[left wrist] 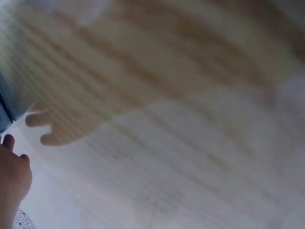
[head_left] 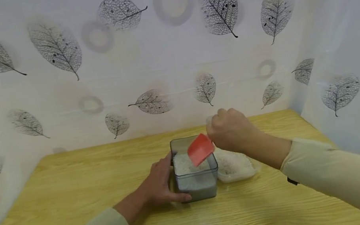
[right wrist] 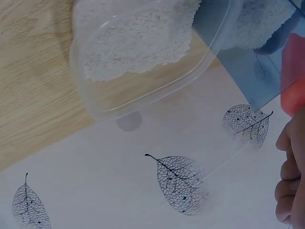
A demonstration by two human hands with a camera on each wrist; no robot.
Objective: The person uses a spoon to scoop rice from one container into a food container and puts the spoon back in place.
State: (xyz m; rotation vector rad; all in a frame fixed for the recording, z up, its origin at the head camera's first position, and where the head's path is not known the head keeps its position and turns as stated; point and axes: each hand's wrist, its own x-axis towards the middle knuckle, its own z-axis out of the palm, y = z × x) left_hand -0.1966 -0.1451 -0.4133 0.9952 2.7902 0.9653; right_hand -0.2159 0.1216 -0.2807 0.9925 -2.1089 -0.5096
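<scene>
A red scoop [head_left: 200, 149] is gripped by my right hand [head_left: 230, 129], its fingers curled round the handle. The scoop's head is tilted over a clear grey-tinted rectangular container [head_left: 200, 194] that holds white rice-like grains [head_left: 185, 163]. My left hand [head_left: 159, 182] holds this container from its left side, thumb along the front wall and fingers toward the back. Just to the right stands a clear shallow plastic tub [right wrist: 143, 102] with more of the white grains [right wrist: 138, 45]. In the left wrist view my left hand [left wrist: 14, 169] shows only at the left edge.
Both containers stand on a light wood-grain table [head_left: 103, 170], with the tub close against the grey container's right side. Behind the table and along its sides hangs a white sheet [head_left: 163, 59] printed with dark leaves.
</scene>
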